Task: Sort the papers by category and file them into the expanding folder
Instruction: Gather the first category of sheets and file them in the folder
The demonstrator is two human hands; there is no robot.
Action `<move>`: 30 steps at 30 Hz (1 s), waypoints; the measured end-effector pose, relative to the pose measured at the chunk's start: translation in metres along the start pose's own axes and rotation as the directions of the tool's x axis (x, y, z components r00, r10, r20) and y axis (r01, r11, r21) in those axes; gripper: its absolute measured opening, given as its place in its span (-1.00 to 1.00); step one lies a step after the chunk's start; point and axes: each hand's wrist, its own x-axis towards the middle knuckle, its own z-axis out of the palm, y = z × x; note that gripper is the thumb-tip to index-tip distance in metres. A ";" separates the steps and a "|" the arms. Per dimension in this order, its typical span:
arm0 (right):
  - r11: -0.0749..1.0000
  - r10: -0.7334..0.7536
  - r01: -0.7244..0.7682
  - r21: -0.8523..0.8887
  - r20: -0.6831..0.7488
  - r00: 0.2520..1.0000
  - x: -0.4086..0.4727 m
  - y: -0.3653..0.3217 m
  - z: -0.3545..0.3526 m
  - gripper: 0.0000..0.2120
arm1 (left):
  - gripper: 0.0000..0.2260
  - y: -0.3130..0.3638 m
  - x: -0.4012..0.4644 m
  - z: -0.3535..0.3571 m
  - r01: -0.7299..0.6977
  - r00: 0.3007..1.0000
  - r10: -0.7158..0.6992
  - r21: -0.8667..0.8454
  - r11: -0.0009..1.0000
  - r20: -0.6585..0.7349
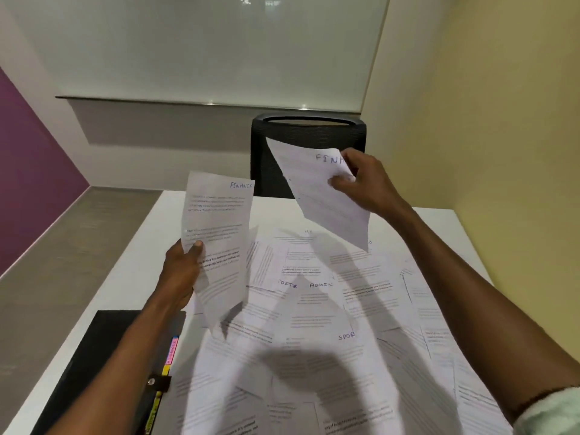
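Note:
My left hand (180, 274) grips a printed sheet headed FINANCE (219, 221) by its left edge and holds it upright above the table. My right hand (365, 183) pinches a second sheet (323, 189), tilted in the air, with a handwritten heading that starts FIN. Many loose papers (329, 309) lie spread over the white table (273, 205); some carry the headings ADMIN and SPOR. The black expanding folder (103, 356) lies at the near left under my left forearm, with coloured tabs (169, 356) along its right edge.
A black mesh chair (266, 158) stands at the table's far side. A whiteboard (204, 48) hangs on the back wall. A yellow wall is close on the right, and grey floor runs along the left.

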 end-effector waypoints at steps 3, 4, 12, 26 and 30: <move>0.994 -0.001 -0.009 0.105 0.097 0.995 -0.026 -0.025 -0.018 -0.83 | -0.82 0.008 -0.008 -0.001 -0.038 0.999 0.038 0.017 0.999 0.018; 0.986 0.013 -0.037 0.161 0.145 0.989 -0.033 -0.032 -0.025 -0.81 | -0.82 0.011 -0.011 0.000 -0.044 0.999 0.044 0.010 0.999 0.026; 0.778 0.066 -0.313 0.545 0.424 0.903 -0.072 -0.048 -0.043 -0.56 | -0.75 0.010 -0.046 0.007 0.202 0.945 -0.156 -0.138 0.970 0.287; 0.829 0.433 -0.453 0.328 0.137 0.891 -0.150 -0.019 0.009 -0.18 | -0.42 -0.059 -0.137 0.041 0.626 0.636 -0.259 -0.288 0.725 0.727; 0.553 0.598 -0.692 0.464 0.358 0.717 -0.177 0.014 0.020 0.13 | -0.51 -0.073 -0.153 0.050 0.687 0.593 -0.214 -0.349 0.637 0.776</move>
